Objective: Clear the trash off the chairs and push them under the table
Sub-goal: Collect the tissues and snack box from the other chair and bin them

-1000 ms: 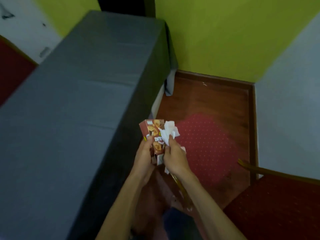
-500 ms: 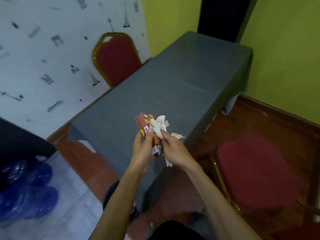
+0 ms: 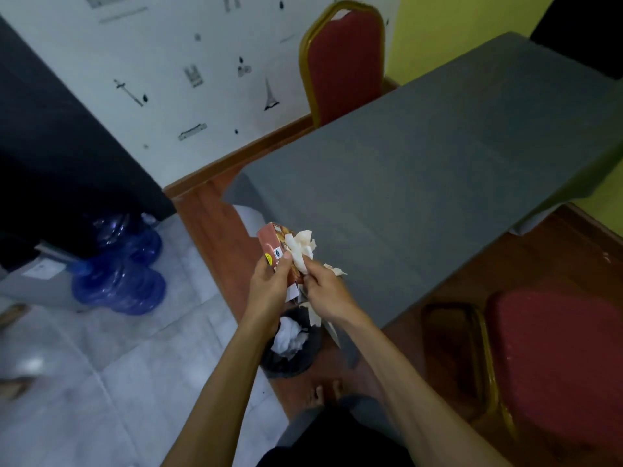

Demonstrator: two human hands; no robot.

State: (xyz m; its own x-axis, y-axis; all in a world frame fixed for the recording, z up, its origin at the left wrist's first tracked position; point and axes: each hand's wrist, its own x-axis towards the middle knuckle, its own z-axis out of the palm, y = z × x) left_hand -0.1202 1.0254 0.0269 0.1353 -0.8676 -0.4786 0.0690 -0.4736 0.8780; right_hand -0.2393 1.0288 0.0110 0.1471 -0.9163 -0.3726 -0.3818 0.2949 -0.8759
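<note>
**Trash held in both hands above the bin**

I see the red snack box [image 3: 272,246] gripped in my left hand [image 3: 269,291], thumb pressed against its side face, fingers wrapped behind it. Crumpled white paper [image 3: 301,247] sits against the front of the box, and my right hand [image 3: 325,293] pinches that paper between thumb and fingers; a few loose scraps hang below the fist. The two hands touch, held out in front of me over the near corner of the grey-covered table [image 3: 438,183].

Directly below the hands, on the floor at the table's corner, stands a dark waste bin [image 3: 303,357] with white paper already in it. A red chair with a gold frame [image 3: 553,365] stands at my right, its seat pulled out from the table's edge. A second red chair [image 3: 342,62] is at the far side, its back against the patterned wall. Blue water bottles [image 3: 118,281] lie on the tiles to my left, well apart from the bin.

Both forearms reach forward and converge, wrists slightly bent inward.
</note>
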